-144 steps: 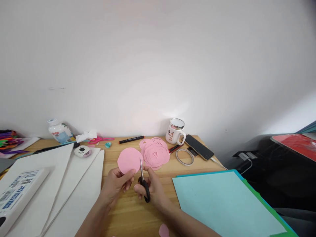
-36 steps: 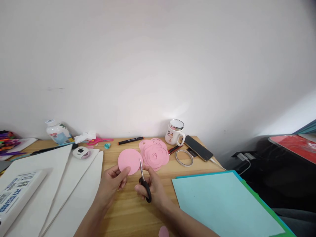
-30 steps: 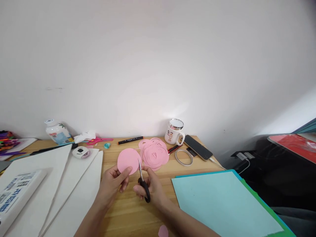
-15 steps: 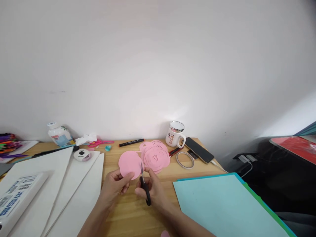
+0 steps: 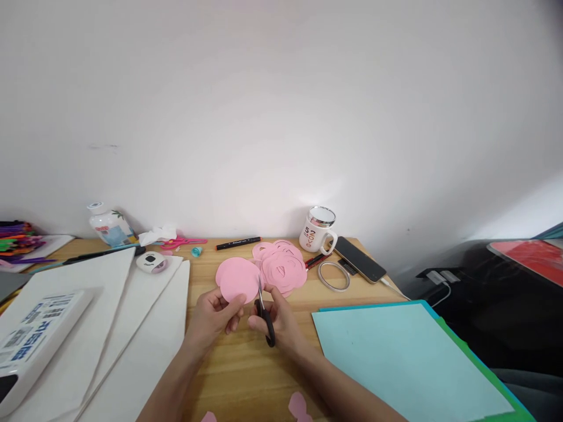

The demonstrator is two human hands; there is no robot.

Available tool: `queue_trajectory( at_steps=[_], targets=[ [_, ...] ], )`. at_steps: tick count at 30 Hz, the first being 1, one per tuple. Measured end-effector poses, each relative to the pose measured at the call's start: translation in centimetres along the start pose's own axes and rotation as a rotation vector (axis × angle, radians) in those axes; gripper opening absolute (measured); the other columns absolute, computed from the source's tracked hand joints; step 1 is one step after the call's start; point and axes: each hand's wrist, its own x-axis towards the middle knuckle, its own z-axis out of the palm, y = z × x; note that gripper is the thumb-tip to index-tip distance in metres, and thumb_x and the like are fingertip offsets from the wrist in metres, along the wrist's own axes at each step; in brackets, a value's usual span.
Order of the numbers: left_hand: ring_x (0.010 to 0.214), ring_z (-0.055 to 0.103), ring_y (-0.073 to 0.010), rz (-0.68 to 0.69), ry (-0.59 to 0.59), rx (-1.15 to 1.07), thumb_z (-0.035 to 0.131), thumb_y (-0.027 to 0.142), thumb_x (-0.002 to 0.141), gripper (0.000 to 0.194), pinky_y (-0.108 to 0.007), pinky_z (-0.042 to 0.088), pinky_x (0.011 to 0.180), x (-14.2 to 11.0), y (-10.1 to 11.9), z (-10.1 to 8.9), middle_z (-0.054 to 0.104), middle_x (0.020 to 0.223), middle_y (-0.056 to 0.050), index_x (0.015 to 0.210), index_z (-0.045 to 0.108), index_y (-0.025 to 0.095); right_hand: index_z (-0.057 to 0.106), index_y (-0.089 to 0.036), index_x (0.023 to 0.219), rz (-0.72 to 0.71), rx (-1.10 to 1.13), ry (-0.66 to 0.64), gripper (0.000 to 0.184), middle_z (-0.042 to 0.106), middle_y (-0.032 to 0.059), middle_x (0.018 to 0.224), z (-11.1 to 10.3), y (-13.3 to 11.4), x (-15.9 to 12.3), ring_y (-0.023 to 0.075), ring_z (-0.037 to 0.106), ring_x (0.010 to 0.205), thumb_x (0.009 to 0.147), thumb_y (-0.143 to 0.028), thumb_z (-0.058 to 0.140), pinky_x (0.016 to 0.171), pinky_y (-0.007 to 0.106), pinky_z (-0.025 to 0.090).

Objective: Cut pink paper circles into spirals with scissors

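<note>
Between thumb and fingers, my left hand [image 5: 219, 312] pinches a round piece of pink paper [image 5: 240, 279] by its lower edge. A second rounded pink edge shows behind it on the left. My right hand [image 5: 278, 316] is closed on black-handled scissors [image 5: 265, 319], whose blades point up at the right edge of the pink paper. Just behind and to the right lies a pile of pink paper cutouts [image 5: 284, 266] with ring-like and curved slits. Small pink scraps [image 5: 299, 405] lie on the wooden desk near its front.
A white mug [image 5: 317, 230], a phone [image 5: 359, 259] on a cable and a tape roll [image 5: 334, 276] stand back right. Light-blue sheets [image 5: 404, 357] lie right. White boards [image 5: 153, 328], a white box [image 5: 41, 346], a bottle [image 5: 111, 225] and pink scissors [image 5: 183, 241] are left.
The view has tilted down and shifted slightly left, so more pink scraps show at the front. My hands keep the same grips, with the scissors still at the paper's right edge.
</note>
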Motion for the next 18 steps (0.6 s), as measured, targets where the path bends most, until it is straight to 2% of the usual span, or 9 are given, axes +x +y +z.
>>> queue_trajectory(
  at_steps=[8, 18],
  targets=[
    [0.034, 0.038, -0.0058, -0.006, 0.008, -0.061, 0.070, 0.038, 0.062, 0.030, -0.020, 0.026, 0.036, -0.12, 0.41, 0.05, 0.051, 0.043, 0.004, 0.054, 0.052, 0.015, 0.040, -0.022, 0.103, -0.008, -0.038, 0.015, 0.059, 0.049, -0.0072, 0.060, 0.12, -0.02, -0.05, 0.0077, 0.037, 0.047, 0.061, -0.047, 0.073, 0.043, 0.019, 0.027],
    [0.033, 0.038, -0.0045, 0.012, 0.011, -0.096, 0.069, 0.036, 0.063, 0.028, -0.018, 0.025, 0.035, -0.01, 0.17, -0.30, 0.053, 0.045, 0.004, 0.057, 0.053, 0.014, 0.041, -0.021, 0.104, -0.027, -0.053, 0.018, 0.055, 0.046, -0.0093, 0.054, 0.15, -0.04, -0.18, 0.0079, 0.040, 0.044, 0.064, -0.045, 0.070, 0.041, 0.018, 0.030]
  ],
)
